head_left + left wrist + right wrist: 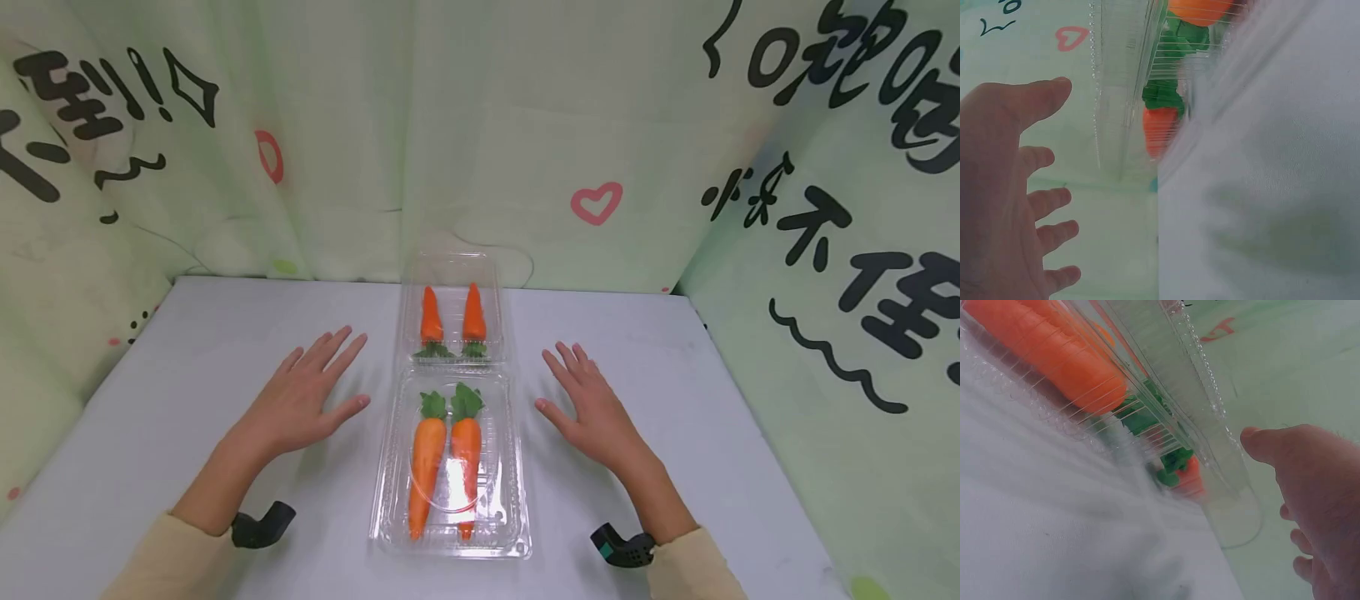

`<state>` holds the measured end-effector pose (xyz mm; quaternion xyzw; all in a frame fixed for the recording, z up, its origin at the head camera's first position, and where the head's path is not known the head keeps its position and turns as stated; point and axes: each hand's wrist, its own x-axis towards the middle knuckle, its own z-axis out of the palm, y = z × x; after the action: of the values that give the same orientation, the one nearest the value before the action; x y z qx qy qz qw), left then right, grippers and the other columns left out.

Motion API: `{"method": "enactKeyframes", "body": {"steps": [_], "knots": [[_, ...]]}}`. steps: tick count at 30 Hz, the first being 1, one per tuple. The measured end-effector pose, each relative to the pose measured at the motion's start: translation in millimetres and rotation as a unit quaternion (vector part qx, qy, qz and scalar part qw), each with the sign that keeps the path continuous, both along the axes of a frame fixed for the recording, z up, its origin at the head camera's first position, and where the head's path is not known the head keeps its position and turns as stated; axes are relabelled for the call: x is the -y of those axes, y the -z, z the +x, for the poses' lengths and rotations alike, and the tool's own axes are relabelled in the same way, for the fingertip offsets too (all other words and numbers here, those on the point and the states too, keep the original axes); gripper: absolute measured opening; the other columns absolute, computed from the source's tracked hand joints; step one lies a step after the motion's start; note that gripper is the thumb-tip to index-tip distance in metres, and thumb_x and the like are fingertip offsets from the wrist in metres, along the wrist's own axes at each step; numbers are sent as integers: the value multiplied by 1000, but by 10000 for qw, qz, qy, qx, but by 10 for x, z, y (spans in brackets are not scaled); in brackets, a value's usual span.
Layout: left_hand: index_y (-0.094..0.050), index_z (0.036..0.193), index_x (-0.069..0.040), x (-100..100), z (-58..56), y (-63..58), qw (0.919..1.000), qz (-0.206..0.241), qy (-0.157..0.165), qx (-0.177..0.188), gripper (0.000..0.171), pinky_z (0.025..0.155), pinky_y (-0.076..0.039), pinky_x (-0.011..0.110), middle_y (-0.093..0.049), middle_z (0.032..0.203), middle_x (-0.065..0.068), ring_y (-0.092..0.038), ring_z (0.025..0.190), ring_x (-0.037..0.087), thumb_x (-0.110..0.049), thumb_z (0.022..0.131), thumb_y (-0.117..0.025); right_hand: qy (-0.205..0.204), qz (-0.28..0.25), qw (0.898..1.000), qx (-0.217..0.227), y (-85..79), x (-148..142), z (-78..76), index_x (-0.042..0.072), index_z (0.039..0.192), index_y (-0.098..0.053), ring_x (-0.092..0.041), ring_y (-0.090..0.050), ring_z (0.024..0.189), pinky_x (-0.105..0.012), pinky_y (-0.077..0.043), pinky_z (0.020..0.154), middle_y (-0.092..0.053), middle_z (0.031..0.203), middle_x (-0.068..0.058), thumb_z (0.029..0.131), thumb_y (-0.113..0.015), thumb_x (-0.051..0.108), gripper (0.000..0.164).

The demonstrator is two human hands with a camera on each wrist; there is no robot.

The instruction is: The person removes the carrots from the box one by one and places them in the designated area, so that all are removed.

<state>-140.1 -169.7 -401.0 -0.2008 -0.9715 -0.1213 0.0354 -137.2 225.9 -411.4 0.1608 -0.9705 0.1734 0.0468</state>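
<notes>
A clear plastic clamshell box point(387, 500) lies unfolded on the table, its near half holding two orange carrots point(426, 471) point(467, 467) with green leafy tops. Two more carrots point(431, 317) point(474, 312) show through the far half point(450, 268), tips pointing away; whether they lie inside it or behind it I cannot tell. To the left of the box, my left hand point(300, 400) hovers over the table with fingers straight and spread. My right hand point(592, 408) hovers on the other side, fingers extended. Neither hand touches the box or holds anything.
The white table point(330, 525) is bordered by pale green curtains point(487, 125) at the back and both sides, printed with black lettering and pink hearts. A dark wrist device point(264, 525) sits on the left wrist, and another point(624, 547) on the right.
</notes>
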Motion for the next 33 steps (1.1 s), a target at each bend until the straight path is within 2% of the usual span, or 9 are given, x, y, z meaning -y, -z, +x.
{"method": "enactKeyframes", "body": {"steps": [5,12,17,22,29,33], "knots": [[-17,156,-25,-4,-6,-16,9999,96,32,36,81,114,-25,65,-21,162,10,-26,145,38,-56,91,-53,-41,-141,9999,38,12,12,7,17,151,-33,-34,-21,148,-61,-37,108,-23,161,-9,91,-63,41,72],[-19,156,-24,-1,-5,-42,9989,448,126,108,80,113,-28,64,-28,159,9,-29,144,34,-54,91,-55,-92,-242,9996,-96,11,14,6,16,149,-37,-33,-27,146,-59,-40,107,-27,160,-9,90,-64,39,69],[-19,156,-23,-2,6,-42,9968,749,192,216,79,111,-34,62,-27,159,9,-32,143,33,-52,92,-56,-93,-338,9992,-194,10,15,8,15,148,-40,-33,-35,142,-57,-43,105,-32,157,-9,91,-64,38,66],[-18,156,-23,-11,12,-40,9931,1064,193,443,79,108,-38,60,-24,160,8,-34,143,33,-52,92,-55,-114,-483,9984,-282,3,28,17,14,145,-43,-34,-40,139,-57,-44,105,-38,154,-10,91,-65,35,63],[-17,156,-25,-14,24,-37,9829,1571,132,955,79,109,-36,62,-21,161,7,-28,145,34,-53,92,-55,-115,-602,9972,-423,9,48,21,13,143,-45,-33,-43,137,-55,-45,104,-44,150,-11,90,-66,33,60],[-17,155,-24,-19,30,-30,9798,1710,101,1031,79,108,-36,64,-22,160,9,-28,145,35,-54,93,-55,-153,-781,9958,-445,18,71,23,11,140,-48,-32,-46,134,-54,-46,103,-48,146,-12,90,-67,31,57]]}}
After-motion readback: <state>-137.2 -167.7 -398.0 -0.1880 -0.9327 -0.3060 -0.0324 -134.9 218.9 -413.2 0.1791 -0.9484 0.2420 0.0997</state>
